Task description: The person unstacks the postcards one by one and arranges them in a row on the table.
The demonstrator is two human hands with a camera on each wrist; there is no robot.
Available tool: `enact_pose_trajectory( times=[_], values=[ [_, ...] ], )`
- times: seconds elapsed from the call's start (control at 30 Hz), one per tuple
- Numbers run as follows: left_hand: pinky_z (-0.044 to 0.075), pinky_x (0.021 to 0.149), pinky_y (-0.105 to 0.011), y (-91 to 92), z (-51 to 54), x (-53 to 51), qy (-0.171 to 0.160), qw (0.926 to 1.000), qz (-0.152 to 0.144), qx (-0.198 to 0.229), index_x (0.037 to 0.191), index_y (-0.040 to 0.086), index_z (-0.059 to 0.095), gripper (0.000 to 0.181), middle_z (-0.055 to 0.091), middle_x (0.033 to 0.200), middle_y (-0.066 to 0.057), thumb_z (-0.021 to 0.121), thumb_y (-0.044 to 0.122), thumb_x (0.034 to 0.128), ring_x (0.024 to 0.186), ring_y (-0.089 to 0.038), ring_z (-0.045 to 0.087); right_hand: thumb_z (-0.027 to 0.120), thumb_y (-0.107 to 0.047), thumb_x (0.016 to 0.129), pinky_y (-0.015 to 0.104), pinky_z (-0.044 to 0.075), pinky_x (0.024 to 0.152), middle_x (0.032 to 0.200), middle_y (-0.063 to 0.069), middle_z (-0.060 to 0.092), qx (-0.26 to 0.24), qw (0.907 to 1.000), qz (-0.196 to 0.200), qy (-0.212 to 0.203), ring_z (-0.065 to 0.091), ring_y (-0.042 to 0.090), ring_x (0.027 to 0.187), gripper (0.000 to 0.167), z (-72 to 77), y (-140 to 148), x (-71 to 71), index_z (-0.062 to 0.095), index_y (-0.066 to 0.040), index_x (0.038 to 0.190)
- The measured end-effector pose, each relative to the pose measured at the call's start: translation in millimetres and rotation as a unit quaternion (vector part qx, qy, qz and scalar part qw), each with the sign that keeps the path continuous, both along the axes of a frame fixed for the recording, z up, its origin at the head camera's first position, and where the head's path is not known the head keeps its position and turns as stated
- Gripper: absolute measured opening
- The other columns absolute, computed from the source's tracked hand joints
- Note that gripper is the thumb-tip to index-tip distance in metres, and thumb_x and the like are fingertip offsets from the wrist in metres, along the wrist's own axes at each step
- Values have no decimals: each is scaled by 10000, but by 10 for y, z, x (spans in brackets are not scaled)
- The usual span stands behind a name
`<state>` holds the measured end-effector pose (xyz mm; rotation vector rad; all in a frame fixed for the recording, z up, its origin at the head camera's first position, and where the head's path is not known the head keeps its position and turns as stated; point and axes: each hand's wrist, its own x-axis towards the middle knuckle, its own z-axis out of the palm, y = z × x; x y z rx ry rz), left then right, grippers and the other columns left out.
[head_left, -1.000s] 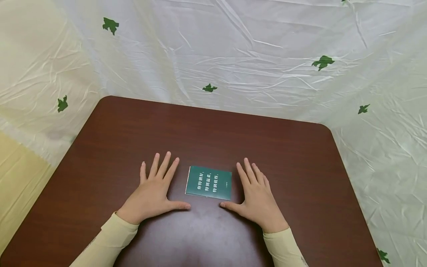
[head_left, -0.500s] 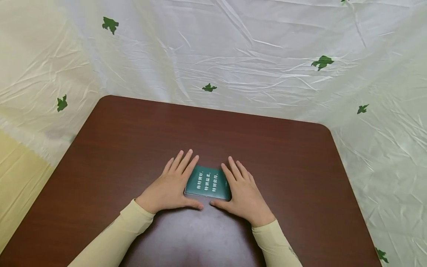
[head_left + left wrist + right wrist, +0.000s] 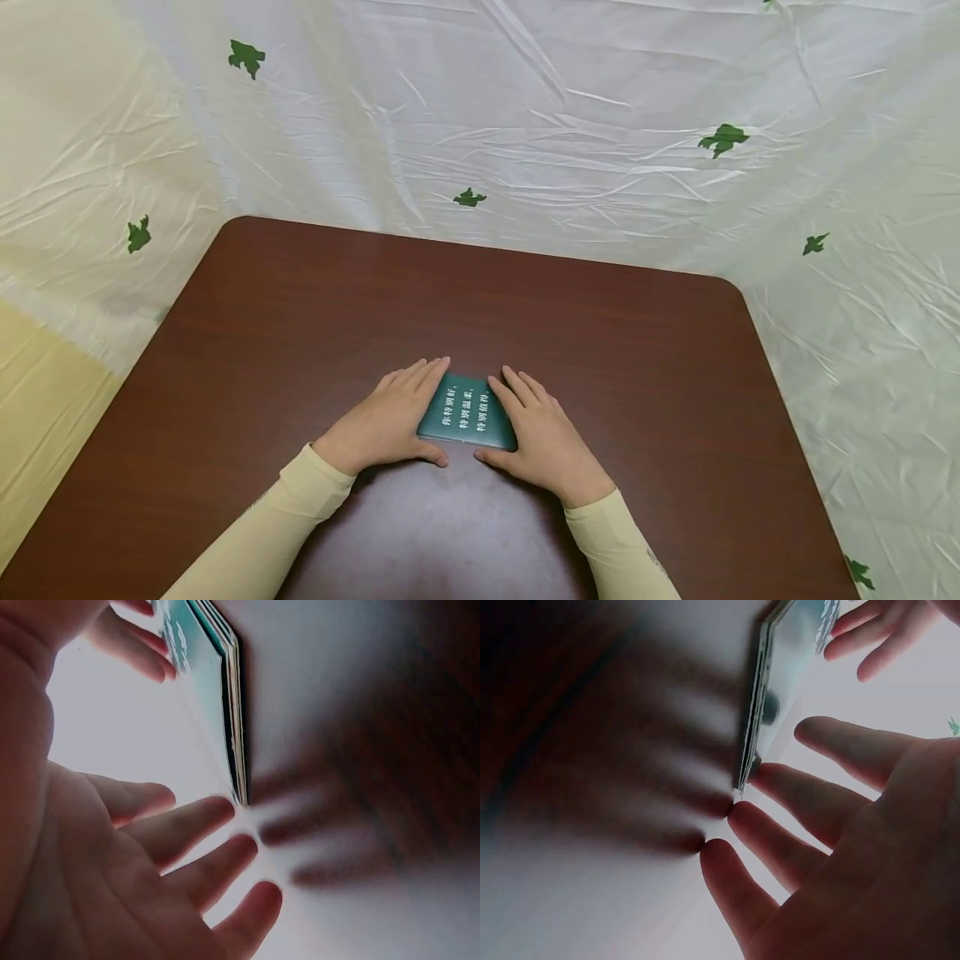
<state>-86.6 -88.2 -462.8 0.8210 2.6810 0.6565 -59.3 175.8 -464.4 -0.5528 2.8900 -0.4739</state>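
A small dark green booklet [image 3: 467,414] with white printed characters lies flat on the brown table, between my two hands. Several thin layers show along its edge [image 3: 234,712] in the left wrist view. My left hand [image 3: 384,419] is at its left side, fingers extended forward and thumb spread near the front edge. At the right side is my right hand [image 3: 551,446], its fingers straight and spread, covering part of the cover in the head view. Fingertips [image 3: 769,774] of the right hand are close to the booklet's corner; whether they touch it I cannot tell.
The brown table [image 3: 480,292] has rounded far corners. Pale, wrinkled cloth [image 3: 585,100] with green leaf shapes hangs behind it and along its sides. A yellowish cloth area [image 3: 45,433] is at the left.
Both hands have moved inward from either side to the booklet, and the left fingers have drawn closer together. The booklet stays in the same place.
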Motion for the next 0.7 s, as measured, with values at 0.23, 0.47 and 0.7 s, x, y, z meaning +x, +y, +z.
enact_pose_trajectory(
  times=[0.23,0.47,0.7],
  values=[
    [334,1281,-597,-5,36,-52,133,9999,-48,-13,1695,58,323,1224,433,1713,-120,972,523,767,1593,-367,407,919,-496,830,586,417,1246,1691,119,467,-214,9997,121,77,422,368,1581,984,8,11,-27,487,-116,1628],
    [411,1239,-549,13,53,-70,290,9995,-105,-45,1654,77,424,1063,539,1620,-76,957,452,813,1487,-308,514,940,-406,832,455,469,1226,1616,39,556,-414,9990,115,117,506,261,1514,924,23,30,-38,518,-119,1602],
    [438,1209,-526,45,40,-92,179,9997,-134,-40,1660,98,421,1036,537,1574,-62,949,413,825,1420,-287,518,949,-378,826,432,491,1205,1582,24,573,-549,9984,76,72,511,244,1490,911,28,19,-34,529,-124,1593]
  ],
)
